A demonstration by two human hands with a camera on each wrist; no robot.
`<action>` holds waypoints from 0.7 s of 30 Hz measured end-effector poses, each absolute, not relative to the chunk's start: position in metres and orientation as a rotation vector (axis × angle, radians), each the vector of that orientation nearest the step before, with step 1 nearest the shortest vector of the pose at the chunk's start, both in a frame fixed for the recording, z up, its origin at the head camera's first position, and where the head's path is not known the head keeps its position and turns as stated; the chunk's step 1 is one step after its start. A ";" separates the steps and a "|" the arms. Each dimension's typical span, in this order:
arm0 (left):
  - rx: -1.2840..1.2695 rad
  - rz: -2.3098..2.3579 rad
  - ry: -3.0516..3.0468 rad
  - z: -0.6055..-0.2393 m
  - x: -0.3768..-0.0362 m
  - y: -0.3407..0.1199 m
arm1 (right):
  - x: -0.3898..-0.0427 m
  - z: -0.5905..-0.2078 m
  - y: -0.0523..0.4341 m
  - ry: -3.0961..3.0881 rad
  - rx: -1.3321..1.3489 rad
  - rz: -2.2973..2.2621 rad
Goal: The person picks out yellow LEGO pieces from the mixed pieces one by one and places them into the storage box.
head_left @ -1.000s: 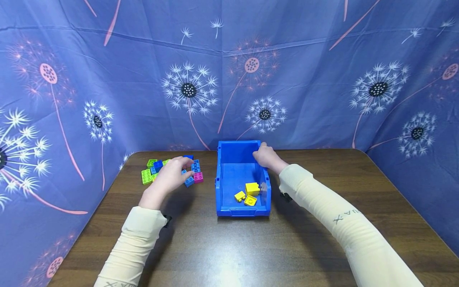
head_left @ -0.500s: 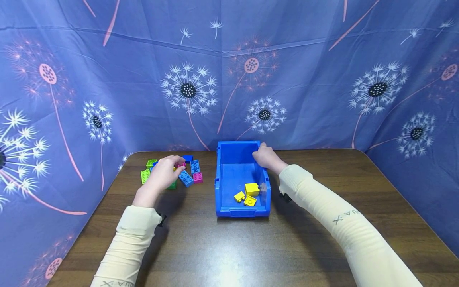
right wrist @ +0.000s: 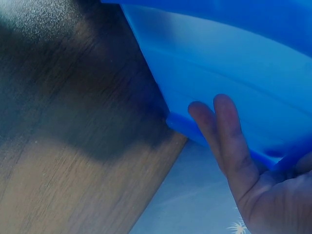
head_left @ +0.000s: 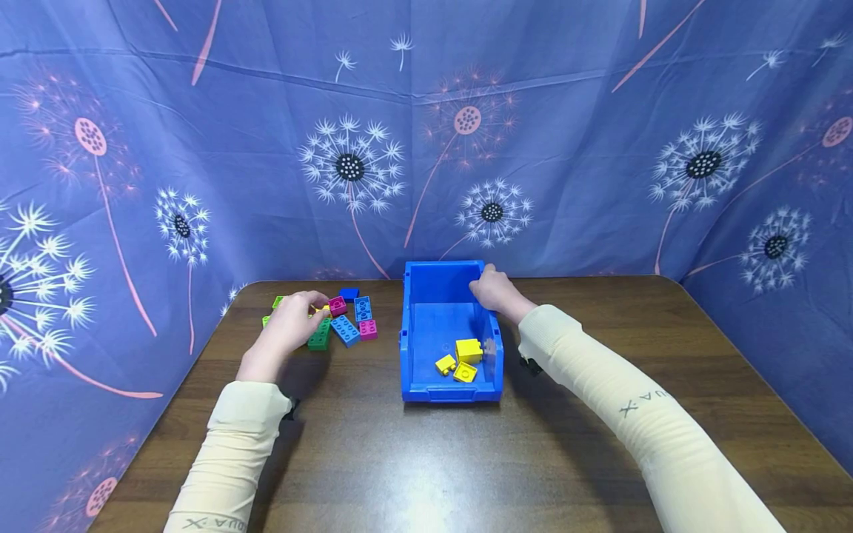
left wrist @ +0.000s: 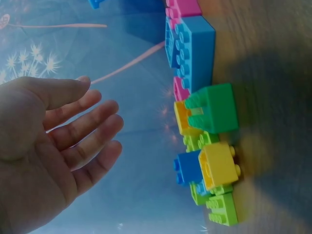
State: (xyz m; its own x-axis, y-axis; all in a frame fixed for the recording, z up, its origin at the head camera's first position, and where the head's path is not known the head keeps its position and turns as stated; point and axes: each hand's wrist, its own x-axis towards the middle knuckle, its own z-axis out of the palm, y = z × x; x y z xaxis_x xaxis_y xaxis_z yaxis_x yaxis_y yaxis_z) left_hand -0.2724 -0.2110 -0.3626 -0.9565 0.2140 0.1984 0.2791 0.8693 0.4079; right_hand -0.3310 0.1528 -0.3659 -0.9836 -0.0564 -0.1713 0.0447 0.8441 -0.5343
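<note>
Blue plastic bin [head_left: 426,326] stood mid-table, right hand [head_left: 494,290] gripped its far right rim, left hand [head_left: 288,330] with fingers spread hovered over colourful plastic bricks [head_left: 346,320] left of bin, holding nothing.

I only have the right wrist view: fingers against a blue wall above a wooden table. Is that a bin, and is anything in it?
Observer: Yes, a blue bin; three yellow bricks lie inside, near its front.
Operator: Where does the right hand hold it?
Observer: The right hand grips the rim at the far right corner.
Operator: And the left hand?
Observer: The left hand is open and holds nothing, over loose bricks left of the bin.
</note>
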 end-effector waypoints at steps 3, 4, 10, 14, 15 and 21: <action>-0.363 -0.661 -2.917 -0.365 -0.273 -0.216 | -0.331 -0.366 0.153 2.836 -0.010 -0.840; -0.358 -0.657 -2.921 -0.366 -0.273 -0.217 | -0.331 -0.366 0.153 2.836 -0.008 -0.841; -0.322 -0.618 -2.966 -0.373 -0.274 -0.225 | -0.331 -0.367 0.152 2.836 -0.007 -0.839; -0.298 -0.568 -2.989 -0.379 -0.275 -0.231 | -0.331 -0.367 0.152 2.839 -0.005 -0.840; -0.296 -0.554 -2.987 -0.380 -0.275 -0.233 | -0.331 -0.367 0.152 2.840 -0.004 -0.837; -0.280 -0.486 -2.991 -0.388 -0.277 -0.242 | -0.332 -0.366 0.153 2.834 0.009 -0.833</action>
State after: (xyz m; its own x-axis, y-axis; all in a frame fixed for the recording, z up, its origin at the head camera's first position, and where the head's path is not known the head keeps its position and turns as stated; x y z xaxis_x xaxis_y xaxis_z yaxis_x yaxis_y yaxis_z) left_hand -0.2773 -0.2417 -0.3877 -0.9783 0.1647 0.1255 0.1959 0.9323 0.3041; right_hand -0.3315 0.1526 -0.3661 -0.9824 -0.0471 -0.1810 0.0584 0.8423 -0.5358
